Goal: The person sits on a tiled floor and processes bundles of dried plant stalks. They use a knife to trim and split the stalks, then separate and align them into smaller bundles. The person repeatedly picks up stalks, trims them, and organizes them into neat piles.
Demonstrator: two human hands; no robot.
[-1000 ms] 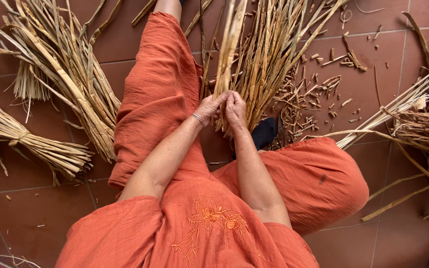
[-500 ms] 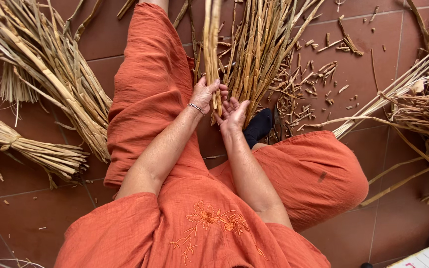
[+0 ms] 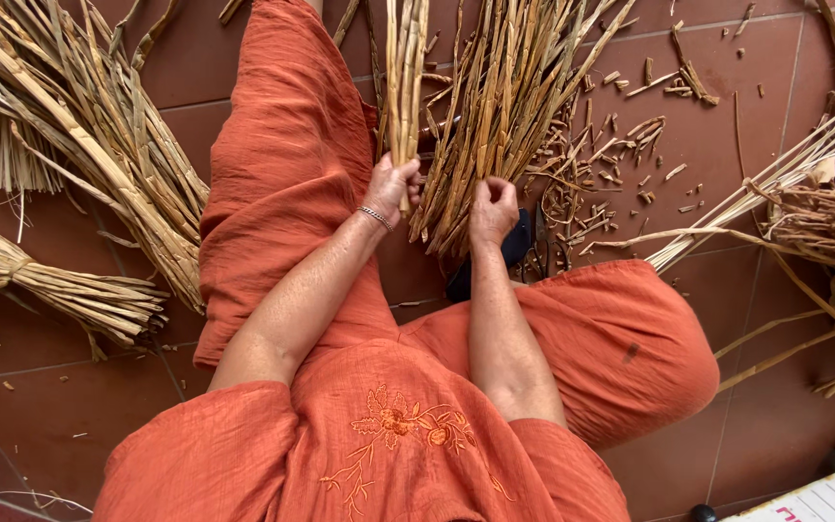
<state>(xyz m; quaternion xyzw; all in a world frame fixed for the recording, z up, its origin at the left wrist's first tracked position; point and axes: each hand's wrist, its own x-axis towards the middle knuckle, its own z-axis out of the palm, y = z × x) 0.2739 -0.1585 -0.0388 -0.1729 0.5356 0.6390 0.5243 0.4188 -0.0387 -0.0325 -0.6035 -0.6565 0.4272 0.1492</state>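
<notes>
The left hand grips the lower end of a slim bunch of dried reed stalks that stands upright over the lap, while the right hand pinches stalks in the larger reed sheaf fanned across the tiled floor. Cut reed scraps litter the right; tied bundles lie left.

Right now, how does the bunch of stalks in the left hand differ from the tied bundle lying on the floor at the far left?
The stalks in the left hand stand upright and loose, gripped at the lower end by the left hand. The tied bundle lies flat on the floor tiles, bound with a strand, untouched. The held bunch is thinner. Both are dry, straw-coloured stalks.
</notes>
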